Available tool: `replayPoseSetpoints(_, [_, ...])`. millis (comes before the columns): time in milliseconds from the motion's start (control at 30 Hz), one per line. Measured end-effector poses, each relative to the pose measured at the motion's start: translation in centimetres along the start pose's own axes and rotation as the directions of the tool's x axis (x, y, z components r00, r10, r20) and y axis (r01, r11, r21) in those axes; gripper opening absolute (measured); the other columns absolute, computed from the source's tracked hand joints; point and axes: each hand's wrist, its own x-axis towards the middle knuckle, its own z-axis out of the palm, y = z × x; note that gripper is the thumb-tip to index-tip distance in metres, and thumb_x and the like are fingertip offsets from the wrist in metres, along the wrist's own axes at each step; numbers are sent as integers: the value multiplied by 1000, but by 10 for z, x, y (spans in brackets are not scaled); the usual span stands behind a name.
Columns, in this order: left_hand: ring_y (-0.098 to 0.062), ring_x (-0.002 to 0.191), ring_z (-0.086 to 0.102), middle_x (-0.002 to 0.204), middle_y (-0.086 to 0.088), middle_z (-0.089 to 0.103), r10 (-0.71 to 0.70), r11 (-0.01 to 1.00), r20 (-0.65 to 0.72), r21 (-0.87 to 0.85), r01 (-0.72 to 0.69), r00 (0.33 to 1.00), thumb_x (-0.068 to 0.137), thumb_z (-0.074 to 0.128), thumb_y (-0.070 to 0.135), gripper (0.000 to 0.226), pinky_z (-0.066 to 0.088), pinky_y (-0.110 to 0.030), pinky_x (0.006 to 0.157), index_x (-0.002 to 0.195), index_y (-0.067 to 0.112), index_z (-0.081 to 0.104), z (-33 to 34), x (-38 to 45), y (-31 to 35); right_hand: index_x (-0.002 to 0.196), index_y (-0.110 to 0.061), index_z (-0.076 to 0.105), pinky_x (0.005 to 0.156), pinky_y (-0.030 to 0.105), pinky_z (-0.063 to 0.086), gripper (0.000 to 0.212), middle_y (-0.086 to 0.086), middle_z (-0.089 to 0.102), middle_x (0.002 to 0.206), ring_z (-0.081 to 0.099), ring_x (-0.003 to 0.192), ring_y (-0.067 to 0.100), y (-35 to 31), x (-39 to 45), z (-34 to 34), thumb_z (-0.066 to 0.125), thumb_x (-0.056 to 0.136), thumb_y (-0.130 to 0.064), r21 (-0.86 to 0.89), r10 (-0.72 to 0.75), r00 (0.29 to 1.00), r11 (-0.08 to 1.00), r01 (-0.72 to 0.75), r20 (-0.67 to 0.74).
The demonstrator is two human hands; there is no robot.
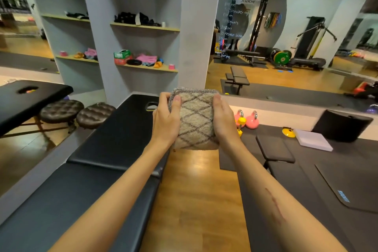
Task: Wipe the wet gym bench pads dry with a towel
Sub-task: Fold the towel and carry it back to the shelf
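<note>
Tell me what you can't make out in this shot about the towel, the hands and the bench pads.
Head view only:
- Fingers of left hand and right hand: hidden behind the folded towel; only thumbs show.
- Black padded bench: wetness unreadable; forearms cover part, the bottom edge cuts it off.
- Bench pad on the right: near end cut off by the edge.
- Writing on the mirror: too small and blurred.

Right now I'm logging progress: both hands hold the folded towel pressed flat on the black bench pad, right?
Not quite. The head view shows the left hand and right hand holding the folded towel up in the air, above the wooden floor, not pressed on the black bench pad.
</note>
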Motion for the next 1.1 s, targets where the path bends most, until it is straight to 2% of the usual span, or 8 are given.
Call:
replayPoseSetpoints(167, [-10,72,58,83,-10,63,-12,1000,-18,23,12,1000,102,41,36,25,46,-32,66,104,13,50,48,76,-41,113,-15,63,99,40,48,51,0,67,110,61,107,14,27,97,8,33,102,-55,15,-14,1000,1000,14,14])
replayPoseSetpoints(300, [-6,75,57,83,-5,62,-20,999,-63,41,22,998,102,40,35,25,45,-25,64,106,13,50,90,128,-72,111,-14,61,81,21,45,46,-3,64,104,58,101,11,53,173,8,34,103,-51,1,-33,998,999,33,61])
replayPoseSetpoints(400, [-6,77,58,85,-2,63,-26,998,-98,57,32,995,102,39,38,25,47,-30,68,105,15,49,127,169,-92,102,-20,60,87,33,46,42,-3,64,101,59,102,16,73,235,8,34,102,-53,20,-62,992,998,60,107])
replayPoseSetpoints(567, [-1,84,58,90,8,61,-40,994,-163,97,57,986,102,39,38,24,47,-24,68,107,17,49,182,249,-115,106,-12,62,87,33,46,48,0,65,102,59,99,15,94,340,9,34,103,-51,62,-80,983,996,70,168])
replayPoseSetpoints(700, [-3,87,57,92,7,60,-55,990,-228,111,82,972,102,39,39,24,47,-30,73,107,17,49,214,310,-138,107,-12,60,74,17,42,47,-7,61,96,55,89,1,104,414,16,32,104,-50,74,-85,970,995,70,228])
replayPoseSetpoints(833, [-4,89,58,94,9,61,-55,991,-251,105,83,966,102,39,39,22,49,-34,77,106,20,49,240,374,-167,107,-12,59,71,14,38,48,-9,60,95,54,89,0,120,489,34,31,103,-51,67,-113,961,993,99,252])
replayPoseSetpoints(933, [-2,90,58,94,11,61,-39,992,-263,104,69,964,102,39,39,20,49,-33,79,104,22,50,255,423,-195,102,-14,57,65,4,36,43,-10,58,92,51,85,-4,134,544,55,31,104,-48,40,-124,962,992,118,242])
replayPoseSetpoints(1100, [-8,93,59,95,13,61,-38,992,-276,103,69,960,101,39,39,19,49,-41,86,106,24,50,269,515,-247,104,-9,58,62,1,34,46,-11,56,89,50,82,-5,147,637,101,33,104,-47,24,-130,962,991,128,239])
